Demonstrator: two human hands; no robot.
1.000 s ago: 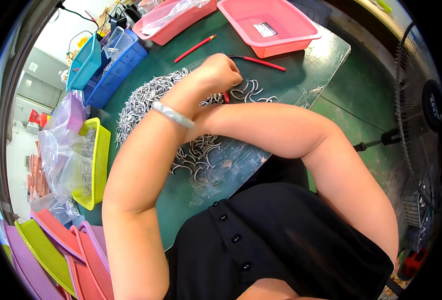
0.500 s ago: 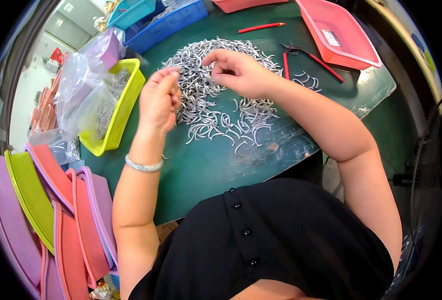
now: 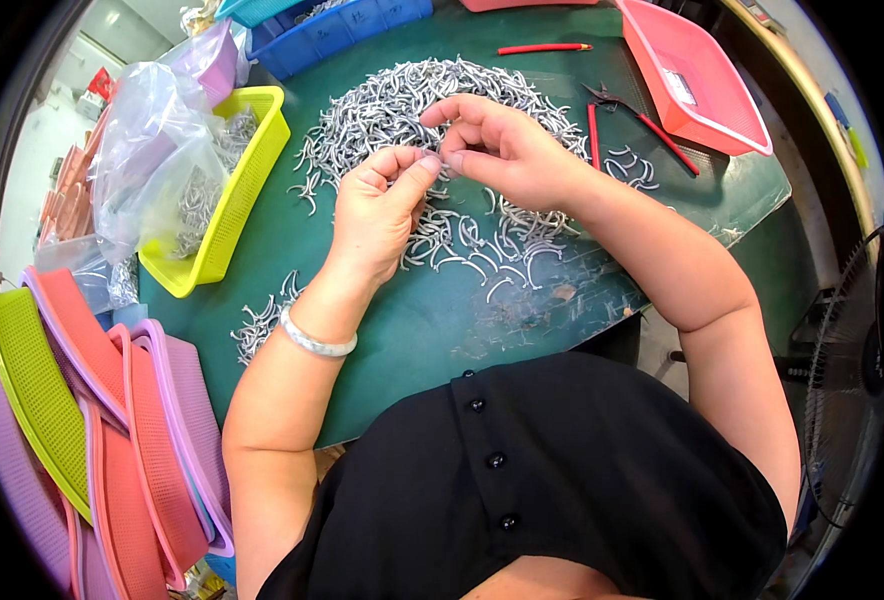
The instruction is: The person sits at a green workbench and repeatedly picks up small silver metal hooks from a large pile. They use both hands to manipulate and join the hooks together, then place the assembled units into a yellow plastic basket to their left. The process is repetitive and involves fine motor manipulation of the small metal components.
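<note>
Both hands' fingers [image 3: 430, 163] have met — pinching 1 hook [image 3: 442, 160].

A dark green table mat [image 3: 402, 330] covers the work surface. On it at twelve o'clock lies a heap of silver-grey metal hooks [image 3: 412, 95], with pale grey strays spread toward the centre. At ten o'clock stands a lime-yellow mesh basket [image 3: 247, 170] holding a clear, glossy plastic bag [image 3: 147, 150]. At eleven o'clock sits a blue crate [image 3: 332, 30]. A salmon-pink tray [image 3: 697, 85] lies at one o'clock, beside red-handled pliers [image 3: 647, 120] and a red pencil [image 3: 542, 47]. At eight o'clock stacked mesh trays [image 3: 92, 420] alternate lime, coral pink and lilac. The wrist bangle [image 3: 314, 343] is milky white; the buttoned garment [image 3: 562, 480] is plain black.
</note>
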